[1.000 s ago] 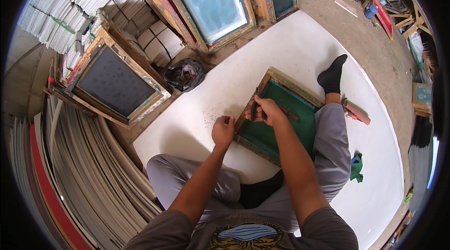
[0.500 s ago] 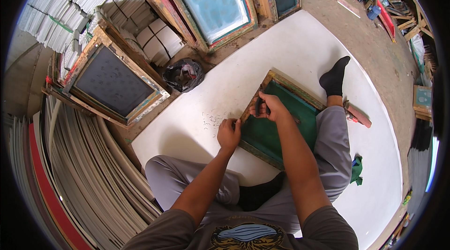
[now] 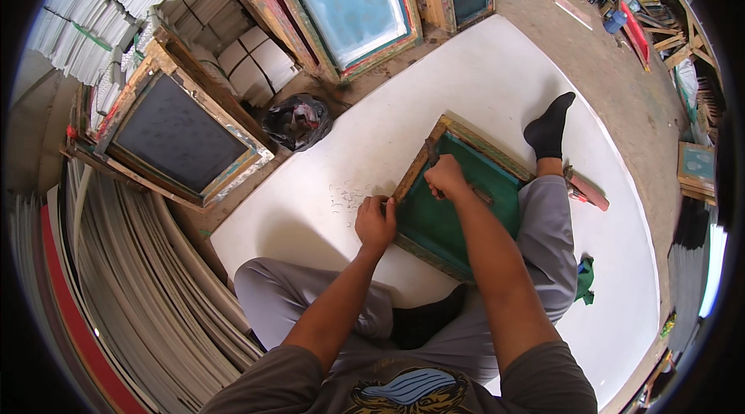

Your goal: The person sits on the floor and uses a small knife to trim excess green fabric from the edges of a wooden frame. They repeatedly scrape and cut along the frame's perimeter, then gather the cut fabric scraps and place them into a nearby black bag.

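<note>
A wooden screen-printing frame (image 3: 490,148) with dark green mesh lies tilted across my lap and the white sheet. My right hand (image 3: 447,178) is closed round dark-handled pliers (image 3: 431,152), whose head meets the frame's upper left rail. My fist hides most of the handles. Lower on the same rail, my left hand (image 3: 375,223) grips the frame's edge with curled fingers. Many small dark bits, looking like pulled staples (image 3: 346,197), are scattered on the sheet beside my left hand. Something small and brownish (image 3: 481,194) rests on the mesh by my right wrist.
The white sheet (image 3: 466,65) spreads under my legs. A black bag of scraps (image 3: 299,121) stands at its far left edge, near leaning screen frames (image 3: 186,131). By my right leg lie a reddish tool (image 3: 587,189) and a green cloth (image 3: 585,280). Stacked boards (image 3: 155,259) fill the left.
My right hand has turned and closed tighter round the pliers, whose spread handles showed before. It has swung slightly lower along the rail. My left hand stays on the frame.
</note>
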`<state>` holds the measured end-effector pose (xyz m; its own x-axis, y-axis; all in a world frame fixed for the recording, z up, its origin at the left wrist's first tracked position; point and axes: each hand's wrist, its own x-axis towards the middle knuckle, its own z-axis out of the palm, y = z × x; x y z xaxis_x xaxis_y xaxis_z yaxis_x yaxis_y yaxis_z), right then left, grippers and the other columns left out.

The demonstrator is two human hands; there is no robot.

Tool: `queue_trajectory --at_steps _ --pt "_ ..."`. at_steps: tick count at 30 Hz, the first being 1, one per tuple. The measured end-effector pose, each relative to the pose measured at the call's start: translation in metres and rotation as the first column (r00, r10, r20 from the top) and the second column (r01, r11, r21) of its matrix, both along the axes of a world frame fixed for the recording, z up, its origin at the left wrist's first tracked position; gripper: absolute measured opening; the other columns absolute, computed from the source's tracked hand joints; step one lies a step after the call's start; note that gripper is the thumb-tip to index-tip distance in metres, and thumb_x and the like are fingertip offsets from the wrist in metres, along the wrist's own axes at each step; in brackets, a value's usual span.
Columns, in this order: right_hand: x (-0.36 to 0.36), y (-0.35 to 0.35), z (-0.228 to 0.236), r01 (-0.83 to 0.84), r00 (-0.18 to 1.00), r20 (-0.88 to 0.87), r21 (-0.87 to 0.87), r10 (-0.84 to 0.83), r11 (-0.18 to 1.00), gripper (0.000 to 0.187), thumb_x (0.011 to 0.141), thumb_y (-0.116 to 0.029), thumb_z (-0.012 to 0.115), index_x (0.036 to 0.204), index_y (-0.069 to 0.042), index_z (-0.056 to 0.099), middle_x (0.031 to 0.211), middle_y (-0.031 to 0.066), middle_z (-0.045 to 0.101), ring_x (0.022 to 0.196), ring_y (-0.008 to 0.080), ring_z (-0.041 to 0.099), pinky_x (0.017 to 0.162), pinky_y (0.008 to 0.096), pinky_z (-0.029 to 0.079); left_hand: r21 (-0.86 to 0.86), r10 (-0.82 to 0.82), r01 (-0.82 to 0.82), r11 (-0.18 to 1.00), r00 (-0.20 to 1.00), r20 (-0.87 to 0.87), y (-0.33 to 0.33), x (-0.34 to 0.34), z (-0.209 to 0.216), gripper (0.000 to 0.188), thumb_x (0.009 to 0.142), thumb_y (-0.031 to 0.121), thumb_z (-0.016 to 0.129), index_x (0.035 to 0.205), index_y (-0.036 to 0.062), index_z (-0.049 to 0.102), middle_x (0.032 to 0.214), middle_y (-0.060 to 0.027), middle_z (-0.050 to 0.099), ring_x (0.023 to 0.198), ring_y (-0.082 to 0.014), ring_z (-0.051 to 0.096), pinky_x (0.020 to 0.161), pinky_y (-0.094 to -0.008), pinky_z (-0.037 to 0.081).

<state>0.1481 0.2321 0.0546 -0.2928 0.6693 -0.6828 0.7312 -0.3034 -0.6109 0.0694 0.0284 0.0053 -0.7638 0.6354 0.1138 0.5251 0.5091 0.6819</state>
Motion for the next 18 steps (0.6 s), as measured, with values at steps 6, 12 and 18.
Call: queue_trajectory --at_steps 6,12,18 --pt "0.018 -0.012 -0.032 -0.219 0.976 0.117 0.545 0.185 0.810 0.017 0.081 -0.010 0.066 0.094 0.001 0.065 0.084 0.0262 0.070 0.082 0.0428 0.071 0.072 0.0522 0.056 0.036 -0.029 0.028 0.999 0.999 0.034 0.005 -0.002 0.000 0.026 0.099 0.036 0.066 0.098 0.0105 0.072 0.091 -0.0104 0.068 0.085 -0.0340 0.065 0.077 -0.0453 0.052" --pt "0.008 -0.073 0.008 -0.556 0.796 0.008 0.406 0.606 0.725 0.024 0.085 -0.021 0.070 0.098 0.000 0.068 0.088 0.0254 0.072 0.079 0.0367 0.074 0.071 0.0455 0.058 0.210 -0.008 -0.163 0.964 0.770 0.638 0.003 -0.034 0.000 0.043 0.106 0.039 0.055 0.113 0.0013 0.073 0.094 -0.0099 0.075 0.077 -0.0214 0.062 0.071 -0.0377 0.050" --pt "-0.005 -0.090 0.027 -0.630 0.774 -0.115 -0.033 0.623 0.776 0.034 0.096 -0.033 0.069 0.103 0.001 0.066 0.085 0.0163 0.074 0.063 0.0221 0.073 0.059 0.0374 0.056 0.166 -0.004 -0.323 0.932 0.447 0.894 0.001 -0.052 0.029 0.032 0.103 0.031 0.065 0.097 0.0013 0.076 0.076 -0.0001 0.066 0.056 -0.0057 0.045 0.055 -0.0249 0.035"
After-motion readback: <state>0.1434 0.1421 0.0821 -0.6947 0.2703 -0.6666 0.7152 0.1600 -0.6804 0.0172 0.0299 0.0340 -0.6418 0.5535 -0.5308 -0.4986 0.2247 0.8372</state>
